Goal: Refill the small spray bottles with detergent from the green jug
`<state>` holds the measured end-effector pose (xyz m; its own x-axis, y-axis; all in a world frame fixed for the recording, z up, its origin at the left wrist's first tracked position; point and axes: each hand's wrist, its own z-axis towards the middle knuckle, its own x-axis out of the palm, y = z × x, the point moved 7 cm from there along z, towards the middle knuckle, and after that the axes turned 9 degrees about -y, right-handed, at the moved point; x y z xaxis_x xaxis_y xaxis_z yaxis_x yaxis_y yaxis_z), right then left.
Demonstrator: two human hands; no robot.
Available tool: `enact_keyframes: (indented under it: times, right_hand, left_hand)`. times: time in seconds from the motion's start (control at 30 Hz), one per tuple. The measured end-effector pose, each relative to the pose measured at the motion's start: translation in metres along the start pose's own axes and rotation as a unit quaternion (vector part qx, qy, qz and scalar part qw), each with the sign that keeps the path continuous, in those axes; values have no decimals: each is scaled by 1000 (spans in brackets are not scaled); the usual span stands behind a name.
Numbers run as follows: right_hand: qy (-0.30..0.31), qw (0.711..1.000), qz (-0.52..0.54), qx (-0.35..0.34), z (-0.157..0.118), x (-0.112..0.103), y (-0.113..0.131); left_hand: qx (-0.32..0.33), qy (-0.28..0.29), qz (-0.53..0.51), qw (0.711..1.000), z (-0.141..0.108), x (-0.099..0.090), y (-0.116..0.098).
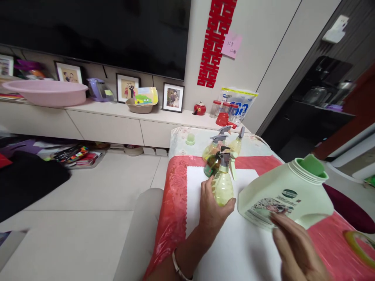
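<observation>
My left hand wraps its fingers and thumb round the lower part of a ribbed spray bottle with pale yellow-green liquid and a grey trigger head. Close behind that bottle stands a dark amber bottle. More clear spray bottles with grey triggers, among them one spray bottle, are grouped farther back. My right hand, slightly blurred, has its fingers stretched out and holds nothing. It is in front of a large pale green detergent jug, which is uncapped; whether it touches the jug I cannot tell.
A white mat lies on the red tablecloth. A pale green cap sits at the table's back left. Behind are a low cabinet, a pink basin and red-lidded jars. A round yellow-green-rimmed object is at right.
</observation>
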<state>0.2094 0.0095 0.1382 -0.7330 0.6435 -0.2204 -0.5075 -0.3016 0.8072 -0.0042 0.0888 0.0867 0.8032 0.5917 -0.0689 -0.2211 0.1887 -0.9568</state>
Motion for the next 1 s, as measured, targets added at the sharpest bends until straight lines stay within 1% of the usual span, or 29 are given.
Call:
enact_keyframes:
  times: [0.07,0.13,0.23,0.3,0.37,0.43,0.6,0.77,0.87,1.0]
  right_hand:
    - [62,996,56,38,3,36,1]
    - [111,985,113,67,14,68,1]
    - [141,971,181,70,32,101,12]
    - [146,974,164,58,39,112,25]
    - [138,981,126,53,42,116,33]
    - [135,984,106,55,43,117,36]
    - [150,977,128,81,42,121,32]
    - [144,972,153,107,44,125,32]
    - [179,953,197,141,45,130,29]
    - [254,924,233,167,47,137,24]
  left_hand:
    - [18,4,-11,1000,-3,0,-3]
    - [36,19,-30,999,-8,2,-7]
    - [61,38,-59,996,-13,4,-14]
    - [78,39,-67,994,-15,3,-18]
    - [97,41,-66,992,-16,3,-22]
    - [116,41,-63,990,-17,2,-24]
    - [138,28,-58,988,-17,0,-23]
    - [130,31,-64,989,-16,2,-23]
    - [117,44,-77,989,-15,2,-24]
    - [82,84,-109,987,-16,4,-24]
